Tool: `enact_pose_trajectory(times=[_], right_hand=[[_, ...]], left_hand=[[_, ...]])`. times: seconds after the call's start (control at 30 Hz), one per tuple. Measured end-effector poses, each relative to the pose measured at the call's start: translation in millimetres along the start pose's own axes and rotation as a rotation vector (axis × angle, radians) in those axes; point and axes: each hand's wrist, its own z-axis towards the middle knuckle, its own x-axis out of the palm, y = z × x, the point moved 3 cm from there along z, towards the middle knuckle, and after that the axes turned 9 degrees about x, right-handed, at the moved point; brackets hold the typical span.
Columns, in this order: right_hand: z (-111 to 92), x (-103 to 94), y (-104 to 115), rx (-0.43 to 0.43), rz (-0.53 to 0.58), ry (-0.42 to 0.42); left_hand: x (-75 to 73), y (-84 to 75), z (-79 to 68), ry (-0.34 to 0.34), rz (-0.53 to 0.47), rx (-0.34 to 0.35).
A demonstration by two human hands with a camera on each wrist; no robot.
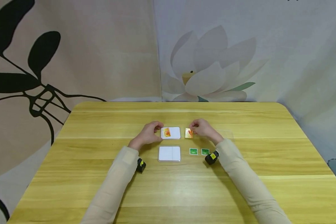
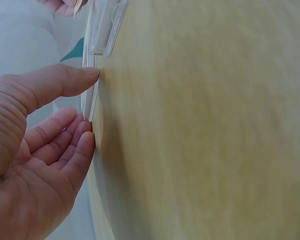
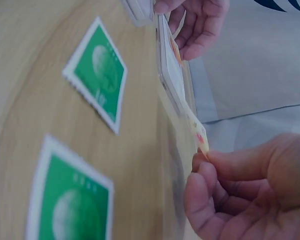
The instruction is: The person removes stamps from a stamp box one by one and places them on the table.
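My right hand (image 1: pixel 203 127) pinches a small orange-and-yellow stamp (image 1: pixel 188 133) by its right edge, between thumb and fingertips. In the right wrist view the stamp (image 3: pixel 199 134) tilts up near the end of a flat white-backed clear case (image 1: pixel 175 133). Another orange stamp (image 1: pixel 166 132) lies on the left half of that case. With thumb at the near side and fingers at the far side, my left hand (image 1: pixel 149 133) holds the case's left end. The left wrist view shows the case (image 2: pixel 90 100) edge-on between thumb and fingertips.
A second clear case (image 1: pixel 169 154) with a white inside lies nearer to me. Two green stamps (image 1: pixel 193 151) with white perforated borders lie to its right, close to my right wrist. A transparent sheet (image 1: pixel 226 134) lies under the right forearm on the wooden table (image 1: pixel 168 189).
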Motion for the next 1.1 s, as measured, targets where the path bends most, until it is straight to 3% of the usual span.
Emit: enact_pose_trajectory(times=[0.5, 0.9, 1.1], right_hand=[[-4.9, -16.7, -13.4, -0.020, -0.064, -0.019], [-4.7, -27.4, -23.5, 0.016, -0.127, -0.032], [-4.0, -29.9, -23.7, -0.015, -0.159, -0.070]], left_hand=[[0.9, 3.1, 0.1, 0.007, -0.003, 0.008], [0.7, 1.9, 0.5, 0.005, 0.006, 0.007], [0.4, 1.2, 0.6, 0.001, 0.013, 0.011]])
